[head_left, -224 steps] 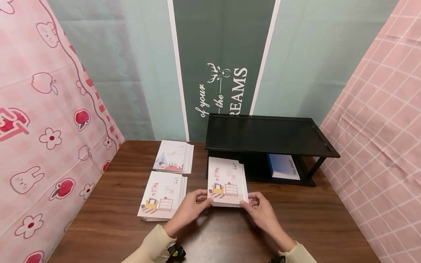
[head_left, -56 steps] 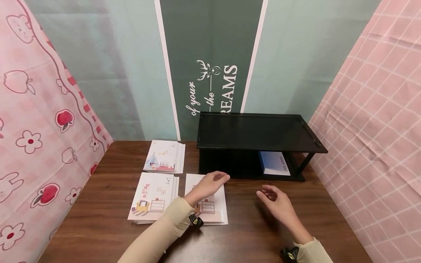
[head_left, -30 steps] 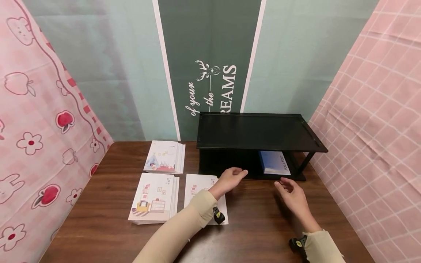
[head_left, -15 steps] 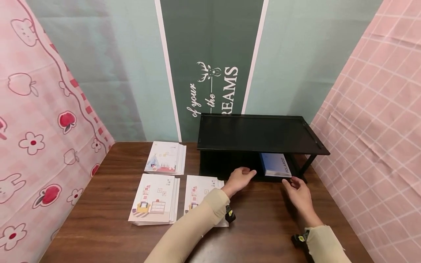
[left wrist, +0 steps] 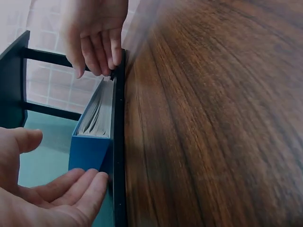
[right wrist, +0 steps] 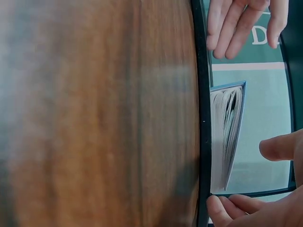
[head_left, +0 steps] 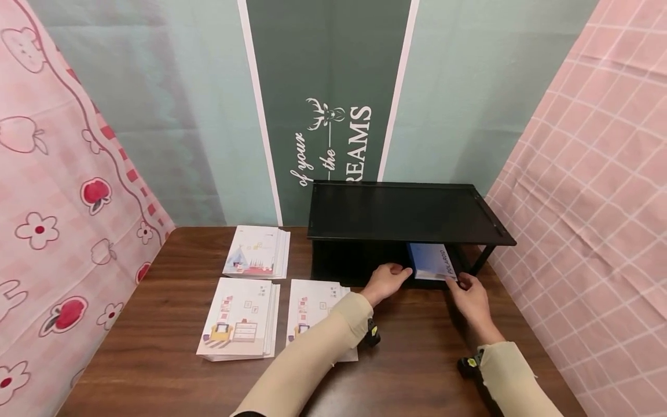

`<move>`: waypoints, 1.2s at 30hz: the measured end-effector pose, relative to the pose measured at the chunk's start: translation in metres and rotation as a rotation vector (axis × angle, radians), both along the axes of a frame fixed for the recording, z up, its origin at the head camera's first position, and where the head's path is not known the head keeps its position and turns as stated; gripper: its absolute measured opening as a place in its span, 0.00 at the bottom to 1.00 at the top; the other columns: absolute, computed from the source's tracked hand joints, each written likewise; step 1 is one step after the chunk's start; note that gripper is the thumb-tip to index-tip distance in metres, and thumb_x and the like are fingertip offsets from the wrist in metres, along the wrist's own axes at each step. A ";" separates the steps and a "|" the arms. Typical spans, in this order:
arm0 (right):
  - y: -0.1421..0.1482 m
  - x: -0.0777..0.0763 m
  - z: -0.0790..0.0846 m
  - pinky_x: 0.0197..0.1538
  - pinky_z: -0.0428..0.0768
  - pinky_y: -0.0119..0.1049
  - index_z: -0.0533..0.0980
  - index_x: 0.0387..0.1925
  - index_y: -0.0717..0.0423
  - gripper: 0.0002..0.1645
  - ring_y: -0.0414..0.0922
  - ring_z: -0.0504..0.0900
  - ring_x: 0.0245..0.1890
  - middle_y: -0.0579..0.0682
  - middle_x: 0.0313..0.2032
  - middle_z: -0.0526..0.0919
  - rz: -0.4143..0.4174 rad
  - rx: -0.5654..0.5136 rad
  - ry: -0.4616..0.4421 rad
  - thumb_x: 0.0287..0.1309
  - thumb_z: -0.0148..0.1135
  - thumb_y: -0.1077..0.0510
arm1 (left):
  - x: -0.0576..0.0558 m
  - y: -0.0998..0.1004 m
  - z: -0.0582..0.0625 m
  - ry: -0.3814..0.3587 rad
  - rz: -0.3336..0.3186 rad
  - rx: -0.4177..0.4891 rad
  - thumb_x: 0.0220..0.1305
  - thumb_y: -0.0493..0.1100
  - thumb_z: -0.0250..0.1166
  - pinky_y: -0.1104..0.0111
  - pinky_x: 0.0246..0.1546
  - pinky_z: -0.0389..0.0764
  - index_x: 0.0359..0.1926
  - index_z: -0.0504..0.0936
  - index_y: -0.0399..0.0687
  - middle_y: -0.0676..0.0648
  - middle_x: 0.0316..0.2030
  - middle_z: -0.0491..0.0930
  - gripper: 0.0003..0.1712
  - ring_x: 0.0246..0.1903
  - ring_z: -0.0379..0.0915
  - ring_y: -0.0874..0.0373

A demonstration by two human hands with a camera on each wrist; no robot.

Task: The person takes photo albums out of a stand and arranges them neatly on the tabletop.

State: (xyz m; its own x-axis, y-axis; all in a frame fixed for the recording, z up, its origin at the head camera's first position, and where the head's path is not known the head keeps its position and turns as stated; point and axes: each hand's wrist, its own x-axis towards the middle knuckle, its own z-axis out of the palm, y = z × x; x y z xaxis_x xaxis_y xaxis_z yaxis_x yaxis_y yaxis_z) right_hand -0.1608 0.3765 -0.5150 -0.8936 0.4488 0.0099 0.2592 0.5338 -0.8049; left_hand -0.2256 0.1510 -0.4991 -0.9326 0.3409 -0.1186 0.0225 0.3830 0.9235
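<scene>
A blue photo album [head_left: 431, 260] marked POLAROID lies flat on the lower level of a black shelf [head_left: 406, 211]. Its spine [left wrist: 90, 153] faces my left hand, and its page edges [right wrist: 227, 137] show along the front. My left hand [head_left: 384, 284] is at the album's left side, fingers extended and thumb [left wrist: 28, 140] raised; whether it touches is unclear. At the right front corner is my right hand [head_left: 471, 301], its fingertips [right wrist: 218, 208] close to the album's end and thumb [right wrist: 279, 146] apart. Neither hand grips the album.
Three white illustrated books lie on the wooden table [head_left: 417, 370]: one at the back left [head_left: 255, 252], one in front of it [head_left: 237, 318], and one beside that [head_left: 307, 307], partly covered by my left sleeve [head_left: 307, 353]. Patterned cloths hang around the table.
The white book that both hands held before the shelf now lies on the table beside another. Both hands have since moved right, to either side of the blue album.
</scene>
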 end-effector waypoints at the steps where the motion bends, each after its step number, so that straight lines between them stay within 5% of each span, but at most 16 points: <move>1: 0.001 -0.001 0.000 0.65 0.73 0.50 0.66 0.73 0.76 0.40 0.66 0.74 0.67 0.76 0.67 0.74 0.006 0.006 0.000 0.77 0.60 0.47 | 0.000 0.002 0.000 -0.005 -0.005 0.006 0.77 0.60 0.65 0.58 0.61 0.83 0.66 0.84 0.43 0.44 0.60 0.86 0.30 0.61 0.82 0.48; 7: 0.005 -0.008 -0.003 0.70 0.72 0.63 0.66 0.72 0.80 0.40 0.71 0.72 0.68 0.81 0.67 0.71 0.067 0.069 -0.021 0.79 0.58 0.48 | 0.000 0.008 0.000 -0.002 -0.028 0.024 0.77 0.58 0.65 0.59 0.62 0.83 0.67 0.83 0.41 0.42 0.61 0.85 0.30 0.62 0.82 0.49; 24: 0.005 -0.015 -0.004 0.74 0.60 0.71 0.67 0.71 0.80 0.39 0.80 0.61 0.69 0.83 0.68 0.68 0.104 0.145 -0.094 0.78 0.58 0.49 | -0.003 0.018 -0.004 0.002 -0.148 -0.068 0.77 0.61 0.64 0.63 0.66 0.79 0.76 0.74 0.38 0.42 0.70 0.79 0.40 0.69 0.76 0.51; 36: 0.001 -0.017 0.002 0.63 0.77 0.64 0.70 0.69 0.78 0.37 0.73 0.76 0.62 0.80 0.62 0.76 0.084 0.117 -0.081 0.77 0.61 0.49 | -0.004 0.020 -0.001 -0.005 -0.198 -0.041 0.77 0.58 0.66 0.60 0.65 0.81 0.75 0.74 0.39 0.39 0.69 0.79 0.37 0.67 0.77 0.48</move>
State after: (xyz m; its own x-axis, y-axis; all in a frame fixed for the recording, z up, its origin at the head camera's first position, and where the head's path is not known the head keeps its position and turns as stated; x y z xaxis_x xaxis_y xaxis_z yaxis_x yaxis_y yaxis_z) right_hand -0.1774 0.3780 -0.5131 -0.9279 0.3726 -0.0154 0.2710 0.6453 -0.7142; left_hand -0.2300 0.1707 -0.5001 -0.8473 0.5120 -0.1410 0.0960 0.4089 0.9075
